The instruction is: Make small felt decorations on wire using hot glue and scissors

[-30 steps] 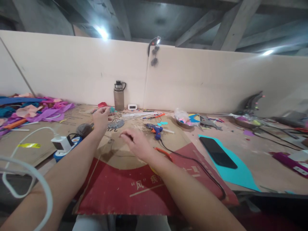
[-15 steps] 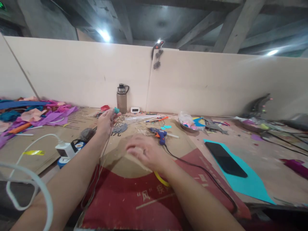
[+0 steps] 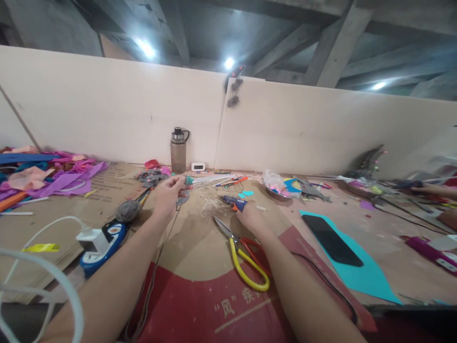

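Note:
My left hand [image 3: 168,193] is closed in a pinch on a small teal piece [image 3: 189,180], whose exact kind I cannot make out. A grey strand of yarn [image 3: 166,243] runs down from that hand over the cardboard toward the front edge. My right hand [image 3: 250,218] is wrapped round the handle of a blue and orange glue gun [image 3: 240,204], which still lies low over the cardboard, nozzle to the left. Just below it lie scissors [image 3: 238,252] with one yellow and one red handle, the red one partly behind my right forearm.
A grey yarn ball [image 3: 128,211] and a blue power strip [image 3: 102,252] lie left. A bottle [image 3: 178,152] and small clock [image 3: 198,166] stand behind. A phone [image 3: 332,239] rests on turquoise sheet [image 3: 378,281] at right; another person's hand [image 3: 428,189] shows far right.
My right hand has moved right and forward from above the cardboard onto the glue gun, uncovering the scissors. My left hand, with the teal piece, has come slightly right and lower.

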Demonstrator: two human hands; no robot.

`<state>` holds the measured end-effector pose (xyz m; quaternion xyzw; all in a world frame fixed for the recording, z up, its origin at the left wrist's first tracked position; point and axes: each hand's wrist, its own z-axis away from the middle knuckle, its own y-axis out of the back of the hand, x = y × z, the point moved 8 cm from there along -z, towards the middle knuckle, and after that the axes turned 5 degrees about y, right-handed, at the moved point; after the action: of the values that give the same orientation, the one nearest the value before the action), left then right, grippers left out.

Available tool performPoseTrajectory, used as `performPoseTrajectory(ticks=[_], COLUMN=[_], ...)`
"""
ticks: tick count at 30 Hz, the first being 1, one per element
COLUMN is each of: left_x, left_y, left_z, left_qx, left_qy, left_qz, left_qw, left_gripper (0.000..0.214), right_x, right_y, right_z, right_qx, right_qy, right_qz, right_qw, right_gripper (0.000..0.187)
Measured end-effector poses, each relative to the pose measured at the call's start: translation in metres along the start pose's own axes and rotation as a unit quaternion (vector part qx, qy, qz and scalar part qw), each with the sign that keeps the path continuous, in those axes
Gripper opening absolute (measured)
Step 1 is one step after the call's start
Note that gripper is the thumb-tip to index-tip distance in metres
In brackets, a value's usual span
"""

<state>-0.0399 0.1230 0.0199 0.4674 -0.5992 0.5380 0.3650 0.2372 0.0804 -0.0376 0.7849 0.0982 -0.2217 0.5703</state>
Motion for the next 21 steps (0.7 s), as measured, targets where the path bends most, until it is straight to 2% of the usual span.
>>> performPoseTrajectory(ticks=[3, 5, 6, 8, 10, 14, 16, 18, 19, 21], left_x=[-0.006, -0.010, -0.012, -0.017, -0.020, -0.027, -0.029, -0.029, -0.029, -0.028], left_y=[-0.002, -0.003, -0.003, -0.004, -0.004, -0.009, -0.011, -0.012, -0.012, -0.013], left_z=[0.002, 0.001, 0.001, -0.001, -0.001, -0.001, 0.000, 0.001, 0.001, 0.002], left_qx=[-0.012, -0.017, -0.018, -0.018, -0.015, -0.025, -0.029, -0.029, -0.030, -0.029], left_qy=[0.020, 0.039, 0.049, 0.066, 0.079, 0.100, 0.106, 0.105, 0.103, 0.096], left_qz=[0.011, 0.029, 0.042, 0.070, 0.090, 0.115, 0.124, 0.130, 0.131, 0.130], left_qw=[1.000, 0.999, 0.998, 0.995, 0.993, 0.988, 0.986, 0.986, 0.986, 0.987], left_gripper=[0.027, 0.025, 0.024, 0.022, 0.021, 0.019, 0.018, 0.016, 0.015, 0.013], right_x=[0.006, 0.011, 0.014, 0.019, 0.017, -0.007, -0.021, -0.037, -0.045, -0.057], right_y=[-0.004, 0.001, 0.005, 0.012, 0.015, 0.018, 0.021, 0.023, 0.023, 0.024], right_z=[-0.004, -0.005, -0.005, -0.002, 0.001, 0.009, 0.014, 0.019, 0.023, 0.028], right_qx=[-0.030, -0.040, -0.038, -0.018, 0.005, 0.017, 0.029, -0.004, -0.035, -0.082], right_qy=[-0.025, -0.043, -0.057, -0.092, -0.113, -0.098, -0.087, -0.066, -0.056, -0.029], right_qz=[-0.015, -0.036, -0.060, -0.173, -0.315, -0.458, -0.582, -0.662, -0.679, -0.690], right_qw=[0.999, 0.998, 0.996, 0.980, 0.942, 0.883, 0.808, 0.747, 0.731, 0.718], right_gripper=[0.014, 0.013, 0.012, 0.010, 0.009, 0.012, 0.018, 0.025, 0.025, 0.023])
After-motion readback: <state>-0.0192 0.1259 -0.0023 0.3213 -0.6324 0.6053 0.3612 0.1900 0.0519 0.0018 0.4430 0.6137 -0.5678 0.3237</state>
